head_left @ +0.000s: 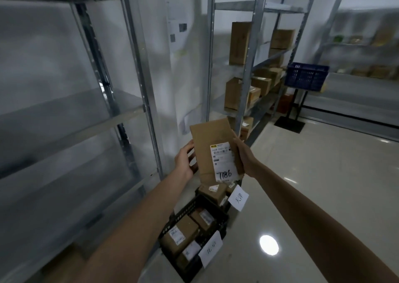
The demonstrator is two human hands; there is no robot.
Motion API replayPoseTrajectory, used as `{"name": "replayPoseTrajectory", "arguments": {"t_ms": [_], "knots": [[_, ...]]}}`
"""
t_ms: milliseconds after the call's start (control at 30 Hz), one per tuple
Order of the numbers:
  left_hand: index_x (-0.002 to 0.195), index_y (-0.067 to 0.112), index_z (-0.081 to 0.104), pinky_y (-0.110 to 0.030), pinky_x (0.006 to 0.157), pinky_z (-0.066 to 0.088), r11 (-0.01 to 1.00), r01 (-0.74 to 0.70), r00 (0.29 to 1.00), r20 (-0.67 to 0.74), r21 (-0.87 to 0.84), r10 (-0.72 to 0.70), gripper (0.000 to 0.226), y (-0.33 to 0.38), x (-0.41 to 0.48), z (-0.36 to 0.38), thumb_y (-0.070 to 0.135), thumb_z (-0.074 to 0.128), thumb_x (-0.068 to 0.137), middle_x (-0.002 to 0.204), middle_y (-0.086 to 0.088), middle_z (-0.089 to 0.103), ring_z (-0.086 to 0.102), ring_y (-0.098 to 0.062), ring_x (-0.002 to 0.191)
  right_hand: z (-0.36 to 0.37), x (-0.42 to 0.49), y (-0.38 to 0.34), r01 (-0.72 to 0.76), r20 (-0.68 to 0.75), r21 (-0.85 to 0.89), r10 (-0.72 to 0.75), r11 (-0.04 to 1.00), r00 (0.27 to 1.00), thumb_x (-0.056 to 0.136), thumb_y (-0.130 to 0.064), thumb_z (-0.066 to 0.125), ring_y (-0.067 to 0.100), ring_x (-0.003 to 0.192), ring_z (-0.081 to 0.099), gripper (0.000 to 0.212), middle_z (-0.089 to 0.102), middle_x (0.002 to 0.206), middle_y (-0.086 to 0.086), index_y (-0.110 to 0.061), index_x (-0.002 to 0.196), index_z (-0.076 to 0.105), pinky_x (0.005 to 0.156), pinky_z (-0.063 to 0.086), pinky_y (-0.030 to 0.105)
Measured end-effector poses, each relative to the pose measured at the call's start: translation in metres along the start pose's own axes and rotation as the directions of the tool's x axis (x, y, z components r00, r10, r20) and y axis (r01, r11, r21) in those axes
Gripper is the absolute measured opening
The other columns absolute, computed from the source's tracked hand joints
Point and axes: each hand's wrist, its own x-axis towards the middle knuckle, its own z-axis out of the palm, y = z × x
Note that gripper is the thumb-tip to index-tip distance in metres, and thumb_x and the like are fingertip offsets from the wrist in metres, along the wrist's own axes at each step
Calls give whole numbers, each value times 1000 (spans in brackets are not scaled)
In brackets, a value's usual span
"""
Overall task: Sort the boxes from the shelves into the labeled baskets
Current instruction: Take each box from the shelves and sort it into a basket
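One view is supplied, from a wide-angle camera worn on the head. The camera is directed forward and downward. Both forearms enter from the lower edge, and the left hand (183,159) and right hand (245,159) are framed just below centre, close to the lens, with the cardboard box (212,151) between them. The black baskets (183,212) are imaged lower centre, near the wearer. Metal shelving (71,110) fills the left half at close range. Further shelving (250,66) and a blue crate (306,75) are rendered small and blurred at upper right. Uprights are rendered fanned outward toward the top.
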Motion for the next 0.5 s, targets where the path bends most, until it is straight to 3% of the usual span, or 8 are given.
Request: {"name": "replayPoseTrajectory", "arguments": {"t_ms": [67,200,333,400,500], "knots": [[119,26,73,-34,79,53,1000,-3,1000,-26,-7,3,32,0,32,13,22,67,88,106,4,72,64,-16,103,-11,37,1,0,21,-20,0,1000,1000,104,-39,35,41,105,65,45,66,120,24,-21,143,47,96,50,61],[117,25,73,-43,103,49,999,-48,998,-50,-2,48,30,5,111,40,23,68,87,115,4,72,62,-19,115,-27,109,-10,-6,62,34,4,999,998,106,-41,34,32,103,69,30,72,111,10,-46,122,58,87,57,46],[115,24,73,-44,103,49,997,-71,993,-91,3,71,29,19,179,73,22,68,87,115,2,72,63,-20,113,-49,183,-25,-64,111,78,56,995,992,104,-45,37,26,90,72,41,74,97,7,-22,124,63,74,57,34],[117,24,73,-45,103,49,997,-82,992,-97,-1,82,31,27,210,91,22,67,87,115,3,72,63,-20,113,-61,221,-32,-73,123,90,62,993,991,104,-45,38,24,84,73,37,74,95,9,-24,118,65,76,59,37],[118,25,73,-43,99,49,994,-103,988,-120,-28,99,31,37,246,115,22,66,88,116,3,72,63,-20,113,-75,275,-41,-92,162,126,71,988,984,102,-46,43,30,92,71,31,72,104,13,-32,121,64,89,56,46]]}}
